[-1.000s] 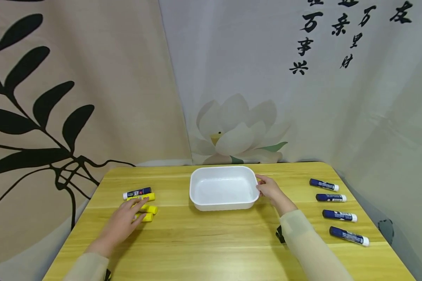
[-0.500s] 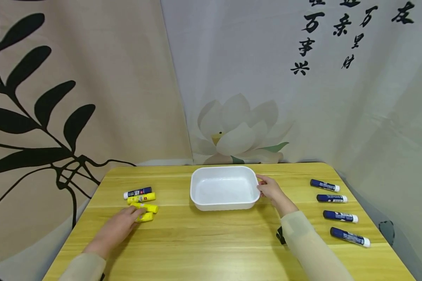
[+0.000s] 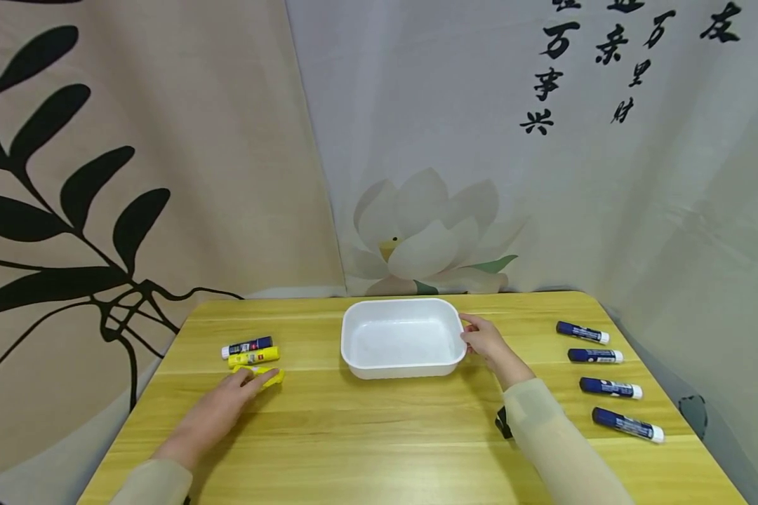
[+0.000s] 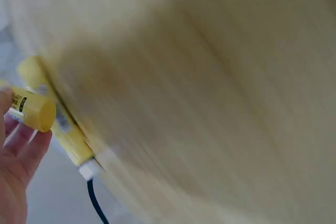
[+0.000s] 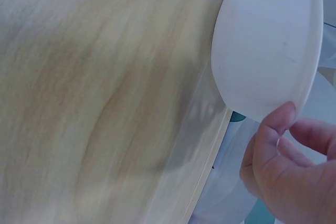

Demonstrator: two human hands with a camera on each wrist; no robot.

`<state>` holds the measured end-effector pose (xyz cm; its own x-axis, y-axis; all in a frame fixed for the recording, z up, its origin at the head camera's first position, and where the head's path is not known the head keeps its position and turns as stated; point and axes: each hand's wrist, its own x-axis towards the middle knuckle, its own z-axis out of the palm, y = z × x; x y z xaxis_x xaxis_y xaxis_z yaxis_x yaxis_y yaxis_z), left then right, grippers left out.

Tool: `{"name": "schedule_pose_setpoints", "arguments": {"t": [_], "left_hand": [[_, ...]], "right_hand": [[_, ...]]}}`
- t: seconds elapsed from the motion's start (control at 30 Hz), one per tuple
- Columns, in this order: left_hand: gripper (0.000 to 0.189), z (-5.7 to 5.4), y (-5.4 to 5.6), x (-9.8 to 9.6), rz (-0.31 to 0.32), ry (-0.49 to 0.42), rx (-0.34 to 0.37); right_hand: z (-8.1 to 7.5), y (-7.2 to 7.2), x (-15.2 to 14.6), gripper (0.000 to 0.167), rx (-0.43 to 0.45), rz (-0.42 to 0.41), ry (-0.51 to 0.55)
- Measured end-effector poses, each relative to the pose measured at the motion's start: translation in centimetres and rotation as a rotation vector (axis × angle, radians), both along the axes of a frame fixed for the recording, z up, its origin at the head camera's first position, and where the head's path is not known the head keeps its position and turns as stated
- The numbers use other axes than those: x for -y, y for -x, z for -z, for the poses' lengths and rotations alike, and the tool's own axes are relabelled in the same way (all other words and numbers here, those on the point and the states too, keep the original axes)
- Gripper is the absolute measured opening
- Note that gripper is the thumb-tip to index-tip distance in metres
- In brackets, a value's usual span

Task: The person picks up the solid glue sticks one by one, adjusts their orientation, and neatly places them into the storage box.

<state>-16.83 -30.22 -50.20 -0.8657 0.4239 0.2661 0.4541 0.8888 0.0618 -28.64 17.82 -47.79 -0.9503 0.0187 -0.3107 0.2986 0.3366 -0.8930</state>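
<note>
In the left wrist view my left hand (image 3: 217, 414) holds a yellow glue stick (image 4: 34, 111) between thumb and fingers. A second yellow stick with a white end (image 4: 71, 140) lies just beyond it. In the head view, the fingers partly cover the yellow at the near end of the left-hand group. Farther back lie another yellow glue stick (image 3: 254, 356) and a navy stick with a white cap (image 3: 248, 346), side by side. My right hand (image 3: 485, 345) pinches the right end of a white rectangular plastic container (image 3: 404, 373), with nothing inside it.
Several navy sticks with white caps lie in a spaced column at the right, such as the nearest one (image 3: 628, 425). The wooden table (image 3: 379, 442) ends at a printed curtain (image 3: 227, 175) behind the container.
My left hand first drew back from over the yellow sticks toward the nearest one, then shifted right and forward, covering it. The right hand and the container have stayed in place.
</note>
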Motion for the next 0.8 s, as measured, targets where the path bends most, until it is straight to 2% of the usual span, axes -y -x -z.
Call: {"name": "schedule_pose_setpoints", "arguments": {"t": [0.07, 0.13, 0.27, 0.33, 0.4, 0.47, 0.53, 0.6, 0.7, 0.8], "left_hand": [[0.069, -0.3, 0.3, -0.6, -0.053, -0.109, 0.035], [0.063, -0.6, 0.7, -1.3, -0.114, -0.269, 0.105], [0.061, -1.4, 1.6, -2.8, -0.230, -0.635, 0.306], [0.062, -1.8, 2.0, -3.4, -0.273, -0.778, 0.394], [0.063, -2.2, 2.4, -4.1, -0.302, -0.876, 0.459], [0.065, -2.7, 2.7, -5.1, -0.307, -0.938, 0.502], [0.065, -3.1, 3.2, -6.6, -0.290, -0.984, 0.500], [0.065, -3.6, 3.7, -8.3, -0.260, -1.032, 0.468], [0.063, -4.1, 4.5, -11.3, -0.207, -1.036, 0.347], [0.060, -4.2, 5.3, -13.9, -0.164, -0.991, 0.231]], "right_hand": [[0.0, -0.1, 0.0, 0.051, 0.001, 0.000, 0.002], [-0.1, -0.2, 0.0, 0.051, 0.000, -0.001, 0.004], [-0.2, -0.3, -0.1, 0.050, -0.003, 0.001, -0.002], [-0.2, -0.3, 0.0, 0.049, -0.005, 0.000, -0.003], [-0.1, -0.3, 0.0, 0.049, -0.006, 0.002, -0.003], [-0.1, -0.2, 0.0, 0.049, -0.008, 0.002, -0.001], [0.0, -0.2, -0.1, 0.049, -0.009, 0.004, 0.005], [0.0, -0.1, -0.1, 0.049, -0.010, 0.002, 0.011], [0.1, -0.1, -0.1, 0.049, -0.012, 0.003, 0.014], [0.1, -0.1, -0.1, 0.049, -0.010, 0.001, 0.016]]}}
